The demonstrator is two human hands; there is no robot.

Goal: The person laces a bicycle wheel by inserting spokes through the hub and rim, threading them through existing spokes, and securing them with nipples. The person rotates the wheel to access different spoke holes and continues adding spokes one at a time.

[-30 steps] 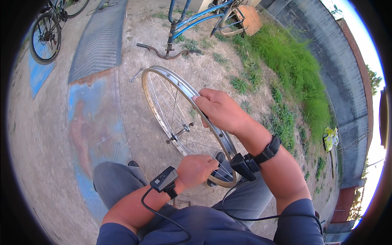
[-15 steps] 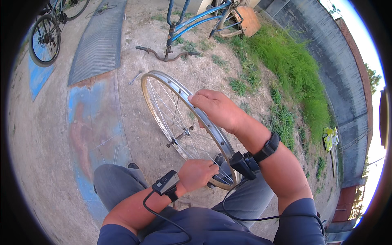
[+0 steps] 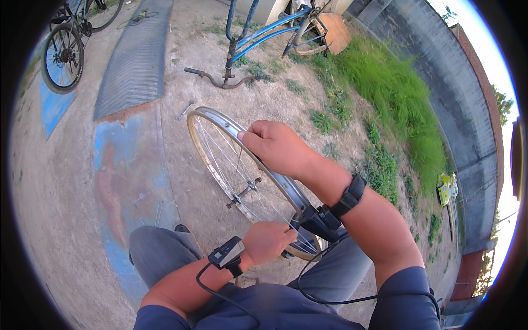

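Note:
A bare bicycle wheel rim (image 3: 204,157), silver with a worn, yellowish side, leans tilted in front of my knees. Thin spokes run to its hub (image 3: 244,192); no tyre is on it. My right hand (image 3: 275,146) is closed over the upper right part of the rim, thumb on the outer face, other fingertips mostly hidden. Low on the wheel, my left hand (image 3: 267,242) is closed, its fingertips pinched together among the spokes near the rim. What those fingers hold is too small to make out. Each wrist wears a strapped device with a cable.
Loose spokes (image 3: 158,213) lie on a blue, rusty metal sheet (image 3: 129,165) to the left. A wrench (image 3: 184,111) rests on the dirt beyond the wheel. Farther off stand an upturned blue bicycle frame (image 3: 269,36) with handlebars (image 3: 226,82), another bicycle (image 3: 63,58), and grass (image 3: 390,99) along a wall.
My right hand has shifted slightly left with the wheel, whose top has tipped lower and toward the left. The left hand has stayed low by the spokes, moving slightly downward.

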